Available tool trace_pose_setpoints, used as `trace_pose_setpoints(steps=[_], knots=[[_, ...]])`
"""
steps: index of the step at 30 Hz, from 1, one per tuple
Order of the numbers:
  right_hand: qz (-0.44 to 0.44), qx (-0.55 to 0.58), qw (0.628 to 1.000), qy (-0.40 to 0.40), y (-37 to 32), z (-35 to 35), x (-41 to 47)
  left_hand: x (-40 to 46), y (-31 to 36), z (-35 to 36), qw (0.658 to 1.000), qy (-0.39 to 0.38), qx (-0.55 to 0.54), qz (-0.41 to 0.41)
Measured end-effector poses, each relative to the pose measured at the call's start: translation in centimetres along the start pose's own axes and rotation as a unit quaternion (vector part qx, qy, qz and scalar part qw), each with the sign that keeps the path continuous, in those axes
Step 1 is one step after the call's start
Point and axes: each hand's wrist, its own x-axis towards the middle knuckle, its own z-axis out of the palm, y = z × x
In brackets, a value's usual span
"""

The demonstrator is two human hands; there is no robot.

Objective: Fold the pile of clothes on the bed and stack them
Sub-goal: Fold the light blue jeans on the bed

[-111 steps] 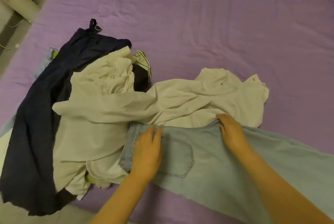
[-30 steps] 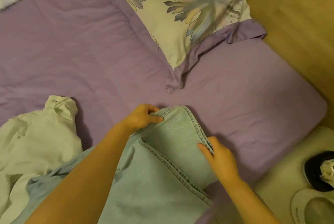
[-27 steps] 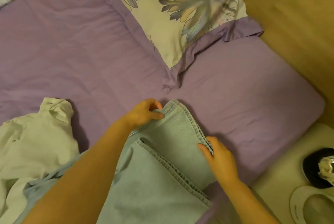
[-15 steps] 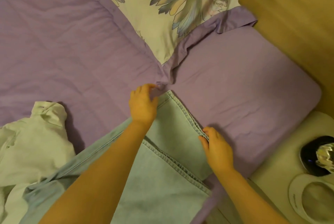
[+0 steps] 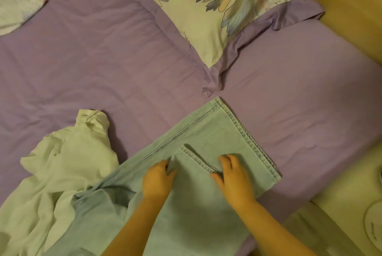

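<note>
Bed: both hands moved back, now pinching the jeans' upper hem.

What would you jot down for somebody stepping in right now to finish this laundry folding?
Left hand and right hand: both grip the shorter upper leg hem of the light blue denim jeans.
Jeans lie stretched on the purple bedsheet, legs stacked; no cross fold yet.
The crumpled cream shirt beside them is unfolded.
Left: fold jeans, fold shirt, stack.
</note>
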Motion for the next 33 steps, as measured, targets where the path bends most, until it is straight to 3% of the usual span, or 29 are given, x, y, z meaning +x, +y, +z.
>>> trace_pose_setpoints(steps=[5, 11, 15, 18, 22, 27, 31, 33], knots=[[0.002, -0.016, 1.000, 0.001, 0.6, -0.4, 0.0, -0.7, 2.9, -1.4, 0.987, 0.062, -0.093, 0.112], [0.068, 0.127, 0.981, 0.131, 2.6, -4.7, 1.8, 3.1, 11.6, -4.7, 0.968, 0.086, -0.044, 0.230], [0.079, 0.135, 0.984, 0.082, 4.0, -7.2, 4.2, 6.3, 14.8, -5.3, 0.983, 0.056, -0.024, 0.172], [0.075, 0.053, 0.995, 0.031, 5.6, -7.5, 4.5, 7.5, 14.4, -4.8, 0.990, 0.039, 0.024, 0.136], [0.053, -0.018, 0.997, 0.051, 6.5, -6.7, 3.9, 7.9, 13.1, -3.7, 0.982, 0.068, 0.109, 0.135], [0.066, -0.063, 0.993, 0.073, 5.8, -6.4, 4.5, 8.5, 12.4, -3.1, 0.976, 0.150, 0.088, 0.130], [0.062, -0.135, 0.986, 0.071, 4.9, -7.1, 5.0, 8.8, 12.3, -2.8, 0.985, 0.110, 0.052, 0.121], [0.004, -0.175, 0.979, 0.101, 4.1, -7.5, 4.8, 8.3, 12.0, -2.6, 0.984, 0.112, 0.044, 0.132]])
